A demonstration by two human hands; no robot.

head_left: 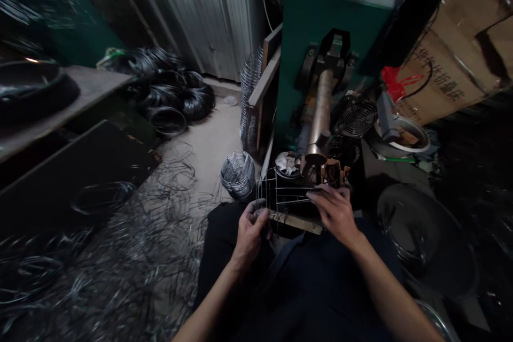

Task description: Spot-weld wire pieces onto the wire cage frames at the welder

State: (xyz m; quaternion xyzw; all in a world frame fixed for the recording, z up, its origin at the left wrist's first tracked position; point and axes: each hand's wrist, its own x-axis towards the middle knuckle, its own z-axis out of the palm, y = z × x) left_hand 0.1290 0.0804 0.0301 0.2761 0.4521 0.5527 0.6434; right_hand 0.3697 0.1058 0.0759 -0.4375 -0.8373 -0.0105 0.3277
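A small wire frame [276, 192] of thin metal rods is held between my two hands, above my lap. My left hand [251, 227] pinches its left end with thumb and fingers. My right hand [333, 211] has its fingers closed on the long rods at the right side; the fingertips are partly hidden. Just beyond the frame is a green machine [298, 80] with a thick metal cylinder arm [321, 112] pointing down toward me. A wooden strip [298, 222] lies below the frame.
Nested round wire baskets [238, 173] stand left of my knee. Loose wire pieces [152, 235] litter the floor at left. Black wire coils [176, 91] lie behind. At right are a dark round basin [425, 235], a white bucket [420, 136] and a large cardboard box [460, 43].
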